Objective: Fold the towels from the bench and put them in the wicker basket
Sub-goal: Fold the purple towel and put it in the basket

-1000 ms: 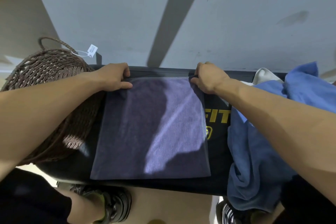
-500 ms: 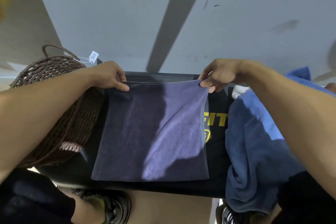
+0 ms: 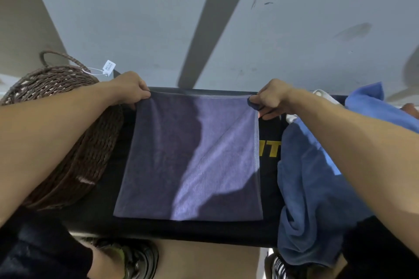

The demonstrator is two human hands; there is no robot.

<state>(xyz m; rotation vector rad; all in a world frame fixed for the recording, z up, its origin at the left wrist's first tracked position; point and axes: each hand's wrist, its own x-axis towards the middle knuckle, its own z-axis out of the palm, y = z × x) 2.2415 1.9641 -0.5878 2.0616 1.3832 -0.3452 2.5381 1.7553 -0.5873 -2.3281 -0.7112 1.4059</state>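
Nearest the camera, at the bottom of the frame, the purple towel [image 3: 190,161] is lying spread on the black desk [image 3: 269,179], its near edge running straight along the desk's near side in the lower centre. From there the cloth is stretching away up the frame, its long axis pointing from the viewer toward the far side of the desk, and a diagonal crease is rising toward its upper right corner. The two far corners are the parts being held, so the coming fold, as I judge it, is turning on those corners lying directly beyond the near edge: drawing them down the frame would lay far edge on near edge.

At the upper left corner of the cloth the left hand [image 3: 129,88] is gripping, its fingers [image 3: 141,95] curled and pinching the corner. At the upper right corner the right hand [image 3: 272,97] is doing the same, fingers [image 3: 258,101] pressed together on a small bunch of fabric, lifting it slightly. Both hands are lying level with each other, neither nearer.

At the left of the frame the wicker basket [image 3: 74,133] is sitting just beside the towel. At the right a heap of blue towels [image 3: 317,188] is waiting on the desk
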